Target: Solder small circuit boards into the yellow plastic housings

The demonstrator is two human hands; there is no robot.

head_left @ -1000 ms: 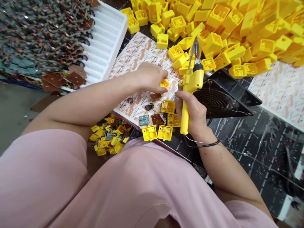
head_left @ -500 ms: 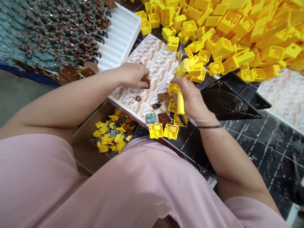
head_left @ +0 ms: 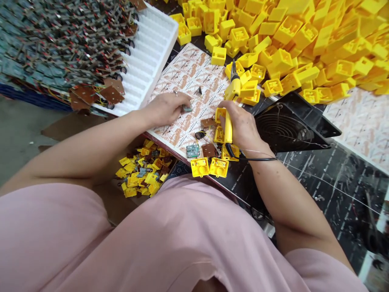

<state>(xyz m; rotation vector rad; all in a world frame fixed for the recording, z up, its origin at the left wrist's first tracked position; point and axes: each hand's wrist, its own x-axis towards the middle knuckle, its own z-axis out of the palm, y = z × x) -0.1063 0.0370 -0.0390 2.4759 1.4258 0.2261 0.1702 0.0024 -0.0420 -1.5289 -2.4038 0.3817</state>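
My left hand (head_left: 170, 108) is closed over the patterned board, pinching a small greenish circuit board (head_left: 187, 108) between thumb and fingers; most of that piece is hidden. My right hand (head_left: 241, 123) grips a yellow soldering iron (head_left: 229, 129), its tip pointing away from me toward the heap of yellow cases. Beside and below the iron stand several open yellow cases (head_left: 219, 167). Near them lie a brown circuit board (head_left: 208, 150), a green circuit board (head_left: 192, 151) and a round black speaker (head_left: 200, 134) with thin wires.
A large heap of yellow cases (head_left: 282, 61) covers the back. At left, a white foam tray (head_left: 148, 48) carries many wired circuit boards (head_left: 75, 44). A black fan (head_left: 285, 125) stands right of my hand. Below the table edge sits a box of yellow parts (head_left: 141, 174).
My left hand has left a yellow case, moved left, and changed from showing a brown board to a greenish one. The soldering iron has been lowered, and its tip has shifted left.
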